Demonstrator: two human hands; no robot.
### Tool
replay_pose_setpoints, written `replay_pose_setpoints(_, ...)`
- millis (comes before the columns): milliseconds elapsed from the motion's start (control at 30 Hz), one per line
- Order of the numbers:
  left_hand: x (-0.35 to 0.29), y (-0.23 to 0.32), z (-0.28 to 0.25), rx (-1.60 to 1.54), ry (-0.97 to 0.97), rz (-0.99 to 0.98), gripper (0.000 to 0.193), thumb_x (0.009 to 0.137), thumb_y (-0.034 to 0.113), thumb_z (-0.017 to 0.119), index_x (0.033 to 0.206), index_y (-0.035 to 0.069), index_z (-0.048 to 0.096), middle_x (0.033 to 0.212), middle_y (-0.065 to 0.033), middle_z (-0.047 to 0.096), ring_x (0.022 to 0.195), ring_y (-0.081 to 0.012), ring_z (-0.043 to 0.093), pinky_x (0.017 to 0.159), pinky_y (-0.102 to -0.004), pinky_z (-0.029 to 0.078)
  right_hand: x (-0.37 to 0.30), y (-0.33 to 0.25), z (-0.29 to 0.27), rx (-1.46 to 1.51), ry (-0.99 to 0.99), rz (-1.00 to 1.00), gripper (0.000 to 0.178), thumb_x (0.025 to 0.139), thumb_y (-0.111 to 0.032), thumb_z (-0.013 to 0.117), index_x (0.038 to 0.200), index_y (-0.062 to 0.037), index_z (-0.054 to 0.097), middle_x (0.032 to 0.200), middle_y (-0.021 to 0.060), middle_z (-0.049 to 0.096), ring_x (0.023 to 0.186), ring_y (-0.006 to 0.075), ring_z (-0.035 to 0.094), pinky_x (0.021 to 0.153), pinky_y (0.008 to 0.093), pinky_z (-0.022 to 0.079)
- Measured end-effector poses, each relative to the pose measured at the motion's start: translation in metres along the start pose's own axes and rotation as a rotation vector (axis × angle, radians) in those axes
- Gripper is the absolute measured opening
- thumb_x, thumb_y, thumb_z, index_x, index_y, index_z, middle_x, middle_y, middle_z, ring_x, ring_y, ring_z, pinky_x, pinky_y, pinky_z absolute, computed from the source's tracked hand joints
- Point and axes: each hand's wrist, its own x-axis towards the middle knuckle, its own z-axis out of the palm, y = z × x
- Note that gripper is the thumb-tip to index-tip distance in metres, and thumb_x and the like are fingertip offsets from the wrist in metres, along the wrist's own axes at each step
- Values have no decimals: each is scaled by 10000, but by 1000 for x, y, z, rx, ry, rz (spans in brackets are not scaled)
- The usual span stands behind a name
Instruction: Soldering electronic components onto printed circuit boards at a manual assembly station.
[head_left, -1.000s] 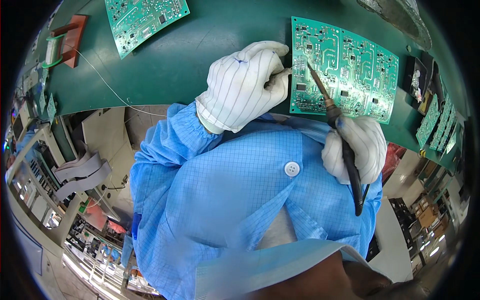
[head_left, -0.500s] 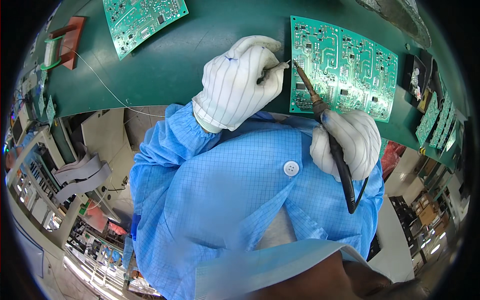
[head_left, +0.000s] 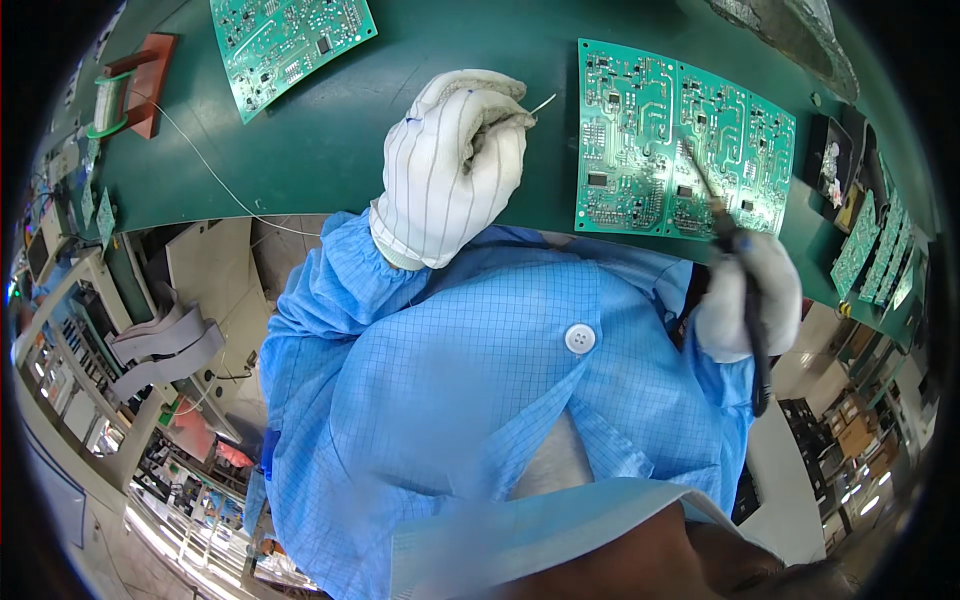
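My left hand [head_left: 450, 170], in a white striped glove, is closed, with the end of a thin solder wire [head_left: 544, 103] sticking out past the fingertips. It is over the bench, left of a green circuit board [head_left: 628, 150] and apart from it. My gloved right hand [head_left: 778, 290], blurred by motion, grips a soldering iron [head_left: 757, 345] by its black handle near the board's front right edge. The iron's thin tip points away from me, over the middle of the board. Whether the tip touches the board, I cannot tell.
A second green board [head_left: 290, 50] lies at the back left. A wire spool [head_left: 108, 105] on a reddish-brown stand [head_left: 155, 85] trails a wire. At right are a dark box [head_left: 832, 160] and several upright boards [head_left: 868, 240]. A shiny grey tube [head_left: 800, 35] hangs at the back right.
My left hand has drawn back leftward from the board with the solder wire. My right hand has moved right, taking the iron's tip from the board's left edge to above its middle.
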Motion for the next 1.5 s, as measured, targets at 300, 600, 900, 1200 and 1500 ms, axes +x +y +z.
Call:
replay_pose_setpoints(300,7,6,2,88,-26,43,77,816,56,713,882,59,674,928,-82,693,829,-253,679,687,-327,554,-36,96,-61,-470,487,87,216,908,-47,622,1097,59,613,935,214,688,738,232,664,653,333,559)
replay_pose_setpoints(600,14,10,0,57,-141,-126,84,813,67,725,867,40,666,947,-101,690,795,-250,676,654,-327,546,-33,99,-64,-100,386,508,219,962,-69,579,1164,16,592,1003,214,695,749,253,708,660,324,599)
replay_pose_setpoints(900,33,14,17,-446,-118,-586,291,870,95,708,1038,-50,520,924,-127,685,786,-193,703,686,-305,581,-40,103,-48,-115,153,492,190,986,-63,565,1171,-21,563,1108,219,698,869,266,727,709,337,610)
replay_pose_setpoints(1200,39,13,7,-569,-201,-599,331,893,86,691,1081,-59,461,909,-133,679,813,-154,697,686,-284,582,-29,81,-43,-96,-27,435,258,959,-9,589,1215,2,551,1145,221,685,1051,270,681,903,355,560)
replay_pose_setpoints(1500,31,-3,0,159,-94,58,160,807,69,726,883,41,588,856,-89,659,657,-236,653,589,-322,536,25,48,-42,202,-74,430,280,899,68,562,1176,50,592,1075,260,669,824,234,670,734,319,555)
